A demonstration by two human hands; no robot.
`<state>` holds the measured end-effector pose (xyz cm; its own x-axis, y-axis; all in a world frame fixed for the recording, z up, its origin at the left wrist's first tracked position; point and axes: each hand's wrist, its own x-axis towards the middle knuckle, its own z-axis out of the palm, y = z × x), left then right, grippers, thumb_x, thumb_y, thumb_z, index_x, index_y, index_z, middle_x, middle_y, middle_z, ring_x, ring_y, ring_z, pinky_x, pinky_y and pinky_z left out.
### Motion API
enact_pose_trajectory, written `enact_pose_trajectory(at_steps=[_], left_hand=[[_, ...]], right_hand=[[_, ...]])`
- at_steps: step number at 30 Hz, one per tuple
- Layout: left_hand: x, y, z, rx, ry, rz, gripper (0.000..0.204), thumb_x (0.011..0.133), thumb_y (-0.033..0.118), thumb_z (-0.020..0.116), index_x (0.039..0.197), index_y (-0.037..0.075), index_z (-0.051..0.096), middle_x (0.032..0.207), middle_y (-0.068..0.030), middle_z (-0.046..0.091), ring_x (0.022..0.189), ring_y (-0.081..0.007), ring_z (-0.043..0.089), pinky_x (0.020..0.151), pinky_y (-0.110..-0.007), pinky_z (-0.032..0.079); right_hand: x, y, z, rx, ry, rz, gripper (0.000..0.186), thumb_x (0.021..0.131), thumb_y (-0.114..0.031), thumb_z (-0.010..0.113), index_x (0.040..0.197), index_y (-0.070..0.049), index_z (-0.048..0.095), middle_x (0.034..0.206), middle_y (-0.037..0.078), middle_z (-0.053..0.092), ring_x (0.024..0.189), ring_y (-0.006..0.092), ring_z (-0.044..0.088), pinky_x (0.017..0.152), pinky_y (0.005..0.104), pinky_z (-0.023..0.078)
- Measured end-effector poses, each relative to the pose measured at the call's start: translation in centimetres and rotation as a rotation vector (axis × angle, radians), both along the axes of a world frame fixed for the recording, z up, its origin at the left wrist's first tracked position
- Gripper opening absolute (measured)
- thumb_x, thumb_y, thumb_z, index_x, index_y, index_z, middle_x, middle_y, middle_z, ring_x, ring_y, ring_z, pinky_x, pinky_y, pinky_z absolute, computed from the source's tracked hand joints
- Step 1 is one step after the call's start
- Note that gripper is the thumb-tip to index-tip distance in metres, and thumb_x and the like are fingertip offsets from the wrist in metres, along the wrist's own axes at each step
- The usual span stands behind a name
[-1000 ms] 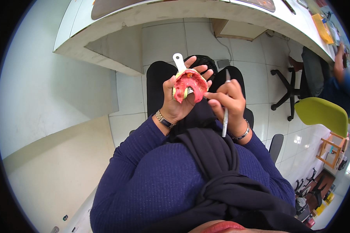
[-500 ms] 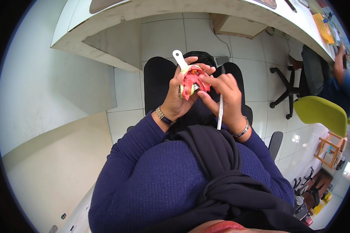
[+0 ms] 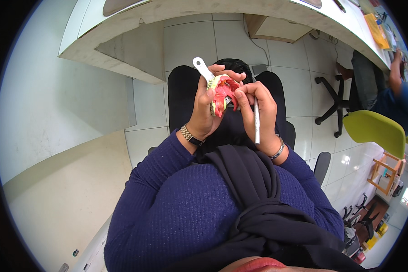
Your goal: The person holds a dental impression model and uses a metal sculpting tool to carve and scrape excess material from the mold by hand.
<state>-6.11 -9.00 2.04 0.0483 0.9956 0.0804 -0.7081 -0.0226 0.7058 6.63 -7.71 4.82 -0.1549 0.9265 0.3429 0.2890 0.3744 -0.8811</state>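
My left hand [image 3: 200, 106] is closed around a dental impression tray [image 3: 202, 67], its white handle with a round hole pointing up and left. Inside the tray sits yellow-green impression material, with a ragged pink wax-like sheet [image 3: 222, 93] over it. At the sheet's right edge, the thumb and index finger of my right hand [image 3: 265, 109] are pinched together. A slim tool with a white handle [image 3: 257, 124] stays tucked in that same hand, its dark tip pointing away from me. Whether the pinch holds a bit of the pink sheet is hard to see.
A white worktop [image 3: 276, 5] curves across the far side, with a yellow basket [image 3: 376, 31] at its right. A co-worker's arm [image 3: 395, 75] rests there. A lime-green chair [image 3: 376, 131] stands to the right; a pale panel [image 3: 63, 113] borders my left.
My right thumb has come up to meet the index finger at the pink sheet's edge. The tray has tilted, its handle swinging left. The white-handled tool has turned slightly more upright.
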Motion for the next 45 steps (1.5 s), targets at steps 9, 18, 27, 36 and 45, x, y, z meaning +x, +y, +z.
enact_pose_trajectory(at_steps=[9, 18, 27, 36, 45], left_hand=[[-0.3, 0.1, -0.2, -0.098, -0.159, -0.032, 0.059, 0.088, 0.048, 0.049, 0.130, 0.010, 0.033, 0.121, -0.0135, 0.051, 0.124, -0.0309, 0.045, 0.103, -0.041, 0.040], [-0.1, 0.0, -0.3, -0.001, 0.034, 0.015, 0.061, 0.086, 0.047, 0.051, 0.131, 0.010, 0.032, 0.120, -0.0138, 0.051, 0.126, -0.0308, 0.042, 0.102, -0.044, 0.040], [0.0, -0.1, -0.1, 0.028, 0.032, 0.013, 0.061, 0.085, 0.048, 0.052, 0.129, 0.010, 0.032, 0.119, -0.0143, 0.051, 0.126, -0.0319, 0.043, 0.102, -0.043, 0.040], [-0.1, -0.1, 0.2, -0.098, -0.184, -0.019, 0.058, 0.089, 0.048, 0.045, 0.129, 0.007, 0.034, 0.117, -0.0143, 0.053, 0.124, -0.0322, 0.044, 0.106, -0.043, 0.037], [-0.5, 0.0, -0.4, -0.145, -0.502, -0.171, 0.058, 0.090, 0.054, 0.041, 0.122, 0.007, 0.045, 0.115, -0.0117, 0.053, 0.121, -0.0317, 0.047, 0.105, -0.044, 0.038]], right_hand=[[2.2, 1.2, 0.2, 0.064, -0.147, -0.071, 0.011, 0.079, -0.009, 0.069, 0.079, -0.003, 0.060, 0.063, 0.004, 0.046, 0.058, 0.0151, 0.042, 0.054, 0.0275, 0.036], [0.6, 0.4, 0.7, 0.107, -0.237, 0.061, 0.013, 0.074, -0.008, 0.072, 0.076, -0.007, 0.059, 0.062, 0.003, 0.042, 0.059, 0.0187, 0.041, 0.059, 0.0312, 0.034], [0.3, 0.2, -0.1, 0.113, -0.182, 0.047, 0.010, 0.083, -0.006, 0.062, 0.082, -0.005, 0.052, 0.071, 0.006, 0.046, 0.065, 0.0221, 0.043, 0.063, 0.0331, 0.036], [2.4, 1.5, 0.2, 0.101, -0.204, -0.114, 0.015, 0.087, -0.005, 0.059, 0.075, -0.002, 0.050, 0.066, 0.008, 0.047, 0.062, 0.0215, 0.043, 0.057, 0.0317, 0.038], [4.2, 2.1, 0.5, -0.132, -0.156, -0.082, 0.030, 0.098, -0.028, 0.043, 0.098, -0.002, 0.059, 0.073, 0.003, 0.047, 0.064, 0.0125, 0.043, 0.062, 0.0267, 0.038]])
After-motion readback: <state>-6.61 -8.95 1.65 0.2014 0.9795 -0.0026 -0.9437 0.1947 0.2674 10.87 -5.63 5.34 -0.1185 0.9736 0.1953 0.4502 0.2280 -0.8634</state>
